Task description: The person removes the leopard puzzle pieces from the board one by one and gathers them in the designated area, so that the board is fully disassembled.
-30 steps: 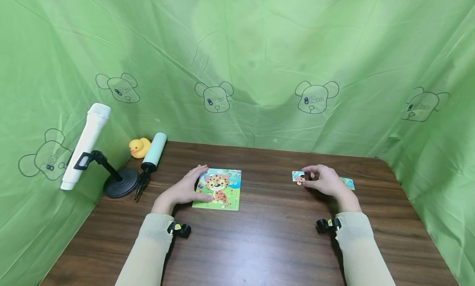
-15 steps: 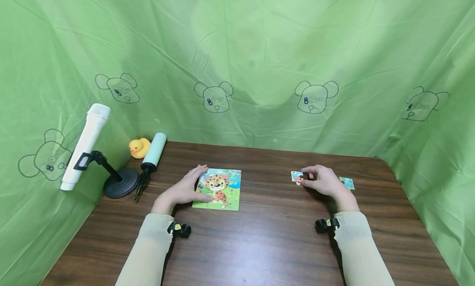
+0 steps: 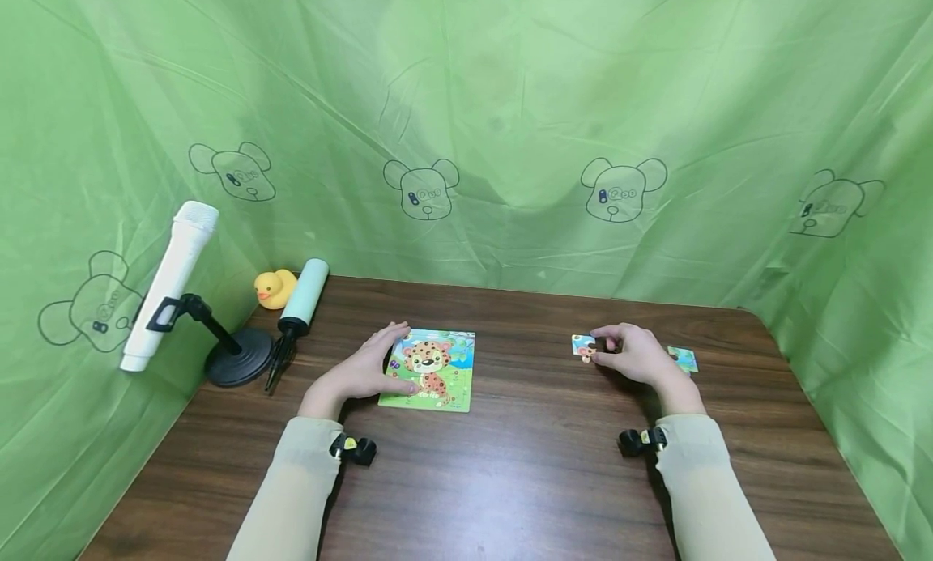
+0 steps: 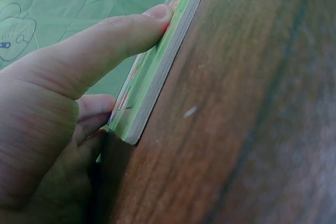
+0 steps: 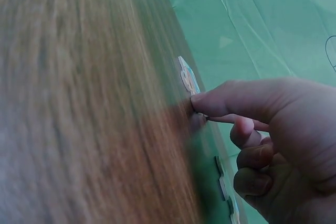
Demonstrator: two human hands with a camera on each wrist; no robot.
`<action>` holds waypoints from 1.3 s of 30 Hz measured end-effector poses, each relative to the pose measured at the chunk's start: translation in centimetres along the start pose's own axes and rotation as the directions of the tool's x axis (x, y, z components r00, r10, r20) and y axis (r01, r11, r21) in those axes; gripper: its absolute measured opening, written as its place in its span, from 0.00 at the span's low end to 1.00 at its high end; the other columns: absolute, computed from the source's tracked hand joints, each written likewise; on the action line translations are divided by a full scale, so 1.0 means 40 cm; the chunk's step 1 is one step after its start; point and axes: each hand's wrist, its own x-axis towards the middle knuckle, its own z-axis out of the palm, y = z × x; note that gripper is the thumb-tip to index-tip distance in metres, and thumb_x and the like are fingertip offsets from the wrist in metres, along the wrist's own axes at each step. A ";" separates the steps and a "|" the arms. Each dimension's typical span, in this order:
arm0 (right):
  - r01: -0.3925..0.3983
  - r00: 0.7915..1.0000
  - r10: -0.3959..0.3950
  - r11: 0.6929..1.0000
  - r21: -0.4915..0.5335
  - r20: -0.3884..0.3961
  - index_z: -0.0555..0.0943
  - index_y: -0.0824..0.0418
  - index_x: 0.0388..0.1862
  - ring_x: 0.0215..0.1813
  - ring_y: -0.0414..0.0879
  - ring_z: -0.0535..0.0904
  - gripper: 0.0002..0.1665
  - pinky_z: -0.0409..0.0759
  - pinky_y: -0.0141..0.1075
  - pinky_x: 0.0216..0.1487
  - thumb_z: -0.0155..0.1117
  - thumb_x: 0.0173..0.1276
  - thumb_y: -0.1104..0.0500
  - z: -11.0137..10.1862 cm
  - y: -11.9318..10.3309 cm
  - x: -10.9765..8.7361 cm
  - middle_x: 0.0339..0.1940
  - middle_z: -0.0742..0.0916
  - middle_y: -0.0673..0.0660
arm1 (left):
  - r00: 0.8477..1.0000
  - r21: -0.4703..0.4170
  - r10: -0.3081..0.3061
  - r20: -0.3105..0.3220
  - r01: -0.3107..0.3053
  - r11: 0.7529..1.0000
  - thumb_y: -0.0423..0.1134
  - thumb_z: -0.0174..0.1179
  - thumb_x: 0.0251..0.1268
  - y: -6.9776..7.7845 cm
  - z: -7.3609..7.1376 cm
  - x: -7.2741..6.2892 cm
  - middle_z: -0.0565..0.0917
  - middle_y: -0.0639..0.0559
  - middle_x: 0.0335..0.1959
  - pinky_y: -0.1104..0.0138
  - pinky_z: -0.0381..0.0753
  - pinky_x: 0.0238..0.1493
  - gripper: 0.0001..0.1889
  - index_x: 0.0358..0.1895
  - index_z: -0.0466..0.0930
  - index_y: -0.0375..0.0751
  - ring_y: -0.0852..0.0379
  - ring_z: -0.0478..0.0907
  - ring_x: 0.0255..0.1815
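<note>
A square jigsaw puzzle [image 3: 439,368] with a cartoon leopard on green grass lies flat left of the middle of the table. My left hand [image 3: 357,375] rests at its left side, thumb straight across its face and the other fingers along the far left edge. In the left wrist view the thumb [image 4: 131,30] presses on the puzzle near its thick grey rim. To the right, my right hand [image 3: 636,354] pinches a small puzzle piece [image 3: 582,346] between thumb and forefinger, low over the wood. Its remaining fingers curl inward in the right wrist view.
Another puzzle piece [image 3: 683,359] lies behind the right wrist, partly covered by it. At the left stand a white microphone [image 3: 169,286] on a black stand, a yellow rubber duck [image 3: 274,289] and a mint hand pump [image 3: 304,292]. Green cloth [image 3: 510,99] encloses the brown table [image 3: 510,480].
My right hand has shifted slightly left together with the small puzzle piece, then stayed almost still. The left hand and the leopard puzzle have kept their place.
</note>
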 end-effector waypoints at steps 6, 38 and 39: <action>0.002 1.000 -0.002 1.000 0.014 -0.002 0.87 0.66 0.64 0.28 0.41 0.67 0.26 0.69 0.38 0.38 0.79 0.71 0.57 -0.007 -0.019 0.001 0.33 0.78 0.50 | 1.000 0.003 0.009 -0.002 -0.009 1.000 0.62 0.83 0.55 0.001 0.000 0.000 0.54 0.41 0.90 0.33 0.48 0.85 0.64 0.88 0.56 0.39 0.36 0.42 0.91; 0.185 0.977 -0.207 0.943 0.277 0.054 0.89 0.64 0.56 0.35 0.39 0.79 0.18 0.81 0.35 0.40 0.78 0.71 0.58 0.190 -0.385 0.010 0.34 0.83 0.46 | 0.980 -0.086 0.160 0.120 -0.150 0.985 0.46 0.76 0.70 0.020 0.023 0.012 0.62 0.51 0.88 0.39 0.60 0.82 0.35 0.79 0.78 0.51 0.40 0.55 0.88; 0.181 0.976 -0.207 0.942 0.281 0.062 0.89 0.64 0.56 0.35 0.39 0.79 0.18 0.81 0.34 0.40 0.78 0.71 0.58 0.197 -0.390 0.012 0.34 0.83 0.47 | 0.980 -0.085 0.159 0.120 -0.149 0.985 0.46 0.76 0.70 0.019 0.023 0.013 0.61 0.51 0.88 0.38 0.60 0.82 0.35 0.79 0.78 0.52 0.40 0.55 0.88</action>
